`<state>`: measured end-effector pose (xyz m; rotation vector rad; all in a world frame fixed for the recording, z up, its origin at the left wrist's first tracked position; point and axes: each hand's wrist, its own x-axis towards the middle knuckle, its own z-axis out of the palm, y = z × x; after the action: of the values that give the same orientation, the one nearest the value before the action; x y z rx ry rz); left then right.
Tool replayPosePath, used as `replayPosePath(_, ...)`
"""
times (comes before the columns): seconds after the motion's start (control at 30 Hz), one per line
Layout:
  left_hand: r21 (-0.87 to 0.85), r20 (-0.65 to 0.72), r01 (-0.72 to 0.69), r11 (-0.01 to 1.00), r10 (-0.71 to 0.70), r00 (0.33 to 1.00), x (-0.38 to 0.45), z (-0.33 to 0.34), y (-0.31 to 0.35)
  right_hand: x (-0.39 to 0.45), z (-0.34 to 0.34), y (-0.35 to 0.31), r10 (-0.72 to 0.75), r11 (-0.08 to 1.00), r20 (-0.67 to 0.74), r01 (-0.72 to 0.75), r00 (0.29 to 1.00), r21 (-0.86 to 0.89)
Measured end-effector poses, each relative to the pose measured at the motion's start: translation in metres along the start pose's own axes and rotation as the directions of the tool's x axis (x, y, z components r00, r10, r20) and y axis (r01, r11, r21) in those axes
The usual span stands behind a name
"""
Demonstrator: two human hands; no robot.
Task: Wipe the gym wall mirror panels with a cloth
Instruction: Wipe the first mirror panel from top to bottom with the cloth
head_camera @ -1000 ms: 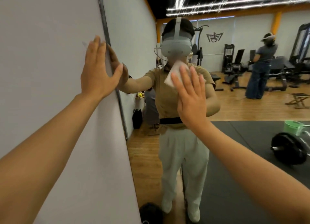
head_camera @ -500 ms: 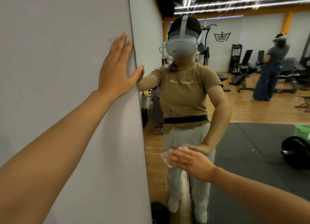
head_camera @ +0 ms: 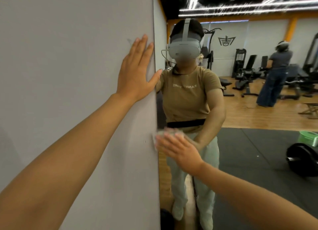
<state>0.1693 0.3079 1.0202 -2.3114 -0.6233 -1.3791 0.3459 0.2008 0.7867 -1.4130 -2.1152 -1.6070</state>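
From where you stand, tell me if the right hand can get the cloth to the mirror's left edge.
Probably yes. The right hand already presses the cloth flat on the mirror, right beside its left edge, with nothing between. The left hand rests flat on the wall higher up, out of the way.

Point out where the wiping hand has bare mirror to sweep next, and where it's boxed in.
Free: the mirror to the right of the right hand, across the reflected dark mat, and the stretch above it up to the reflected shirt. Crowded: leftward, where the cloth already sits at the mirror's left edge against the grey wall, with the left hand flat on that wall above.
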Motion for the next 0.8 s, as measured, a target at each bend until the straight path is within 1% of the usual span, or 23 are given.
replayPosePath(0.03,-0.002,0.003,-0.004,1.0,0.004,1.0,0.0,0.0,0.0,-0.021,0.009,-0.012,-0.129,0.99,0.151,0.136,0.98,-0.039)
replayPosePath(0.07,-0.003,0.007,-0.01,1.0,0.01,1.0,-0.001,0.0,0.0,-0.041,0.013,-0.022,-0.208,0.971,0.308,0.234,0.928,-0.048)
replayPosePath(0.1,-0.006,0.013,-0.015,1.0,0.015,1.0,-0.001,0.0,-0.001,-0.056,0.014,-0.028,-0.25,0.956,0.412,0.292,0.876,-0.042)
replayPosePath(0.13,-0.01,0.016,-0.021,1.0,0.021,1.0,-0.001,0.0,-0.003,-0.064,0.014,-0.03,-0.27,0.946,0.456,0.321,0.848,-0.037)
replayPosePath(0.17,-0.016,0.013,-0.028,0.999,0.028,1.0,-0.001,0.0,-0.004,-0.067,0.013,-0.029,-0.279,0.94,0.462,0.338,0.842,-0.047)
replayPosePath(0.2,-0.029,0.003,-0.037,0.999,0.037,0.999,-0.002,0.0,-0.004,-0.066,0.011,-0.025,-0.282,0.936,0.432,0.344,0.857,-0.072)
replayPosePath(0.23,-0.05,-0.012,-0.047,0.998,0.046,0.999,-0.004,0.002,-0.003,-0.06,0.009,-0.019,-0.274,0.939,0.373,0.331,0.886,-0.098)
replayPosePath(0.27,-0.077,-0.029,-0.054,0.996,0.052,0.998,-0.009,0.004,-0.003,-0.05,0.004,-0.011,-0.235,0.956,0.302,0.277,0.924,-0.102)
replayPosePath(0.33,-0.122,-0.076,-0.065,0.99,0.056,0.996,-0.027,0.011,-0.001,-0.02,-0.012,0.01,-0.06,0.998,0.13,0.064,0.99,-0.024)
replayPosePath(0.37,-0.135,-0.104,-0.067,0.989,0.053,0.993,-0.042,0.016,-0.001,-0.004,-0.022,0.021,0.052,0.998,0.049,-0.054,0.997,0.039)
replayPosePath(0.43,-0.17,-0.136,-0.034,0.985,0.011,0.991,-0.083,0.029,0.001,0.023,-0.04,0.044,0.272,0.956,-0.059,-0.263,0.96,0.131)
replayPosePath(0.5,-0.221,-0.109,0.067,0.973,-0.093,0.99,-0.131,0.042,0.007,0.042,-0.053,0.059,0.405,0.908,-0.106,-0.387,0.908,0.16)
replayPosePath(0.57,-0.241,-0.057,0.179,0.954,-0.198,0.979,-0.178,0.054,0.013,0.052,-0.056,0.063,0.463,0.882,-0.133,-0.44,0.876,0.171)
replayPosePath(0.63,-0.227,-0.019,0.247,0.942,-0.258,0.966,-0.217,0.067,0.02,0.053,-0.051,0.056,0.48,0.874,-0.139,-0.46,0.866,0.154)
replayPosePath(0.7,-0.221,-0.004,0.276,0.936,-0.284,0.959,-0.246,0.083,0.028,0.047,-0.038,0.041,0.446,0.894,-0.164,-0.432,0.88,0.117)
replayPosePath(0.8,-0.227,-0.01,0.279,0.933,-0.289,0.957,-0.281,0.109,0.042,0.02,-0.012,0.005,0.364,0.931,-0.18,-0.352,0.914,0.095)
